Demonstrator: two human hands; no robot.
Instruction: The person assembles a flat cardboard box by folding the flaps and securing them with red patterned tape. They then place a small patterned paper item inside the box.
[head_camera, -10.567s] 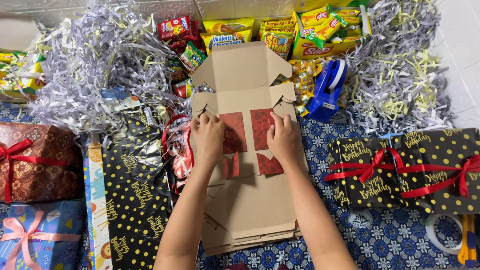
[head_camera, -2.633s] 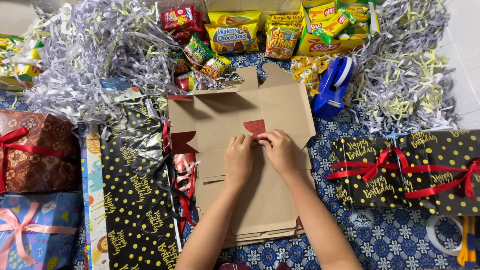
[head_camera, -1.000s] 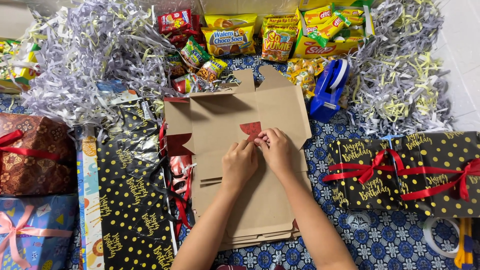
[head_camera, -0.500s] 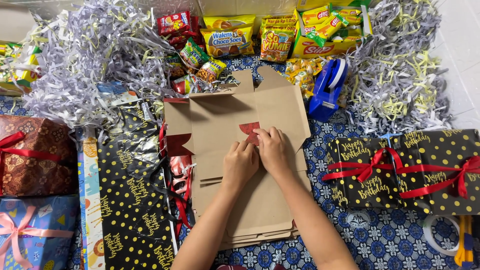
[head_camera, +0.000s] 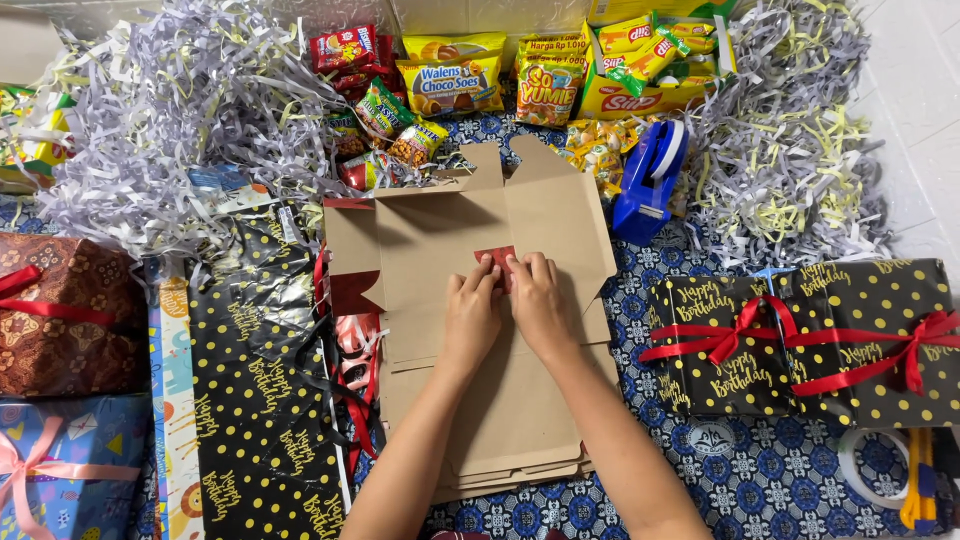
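Cardboard box (head_camera: 470, 230), brown and half-folded, lies mid-scene atop a flat stack. Left hand (head_camera: 470, 318) and right hand (head_camera: 537, 300) press side by side on its red tab (head_camera: 497, 256), fingers seemingly flat, not gripping. Just right sits a blue tape dispenser (head_camera: 650, 182); snack packets (head_camera: 450, 85) crowd the far edge.

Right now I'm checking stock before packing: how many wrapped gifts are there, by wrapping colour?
Black with gold dots, red ribbon: 2
Brown-red patterned, red ribbon: 1
Blue patterned, pink ribbon: 1
Total: 4
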